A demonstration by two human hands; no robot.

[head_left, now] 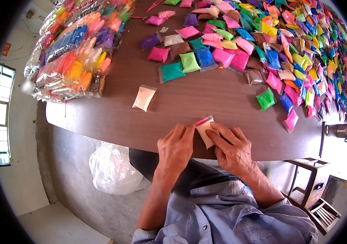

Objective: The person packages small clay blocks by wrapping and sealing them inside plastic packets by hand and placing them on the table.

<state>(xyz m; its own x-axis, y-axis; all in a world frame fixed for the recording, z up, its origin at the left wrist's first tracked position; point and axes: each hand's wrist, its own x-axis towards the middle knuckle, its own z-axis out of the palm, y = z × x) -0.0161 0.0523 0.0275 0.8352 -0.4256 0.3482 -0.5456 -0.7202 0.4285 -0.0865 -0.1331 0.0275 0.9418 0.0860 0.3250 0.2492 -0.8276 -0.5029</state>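
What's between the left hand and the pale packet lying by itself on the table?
Just bare tabletop lies between the left hand and the pale packet; the head view shows it.

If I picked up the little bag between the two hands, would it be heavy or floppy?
The little bag is probably light, since it's small beside the right hand. It may feel squishy, because it looks like thin plastic with pale filling. It likely won't roll: it's flattish, with corners.

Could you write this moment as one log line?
left hand: at pink-striped end of pale packet | right hand: on packet's face | second pale packet: lying on table, untouched
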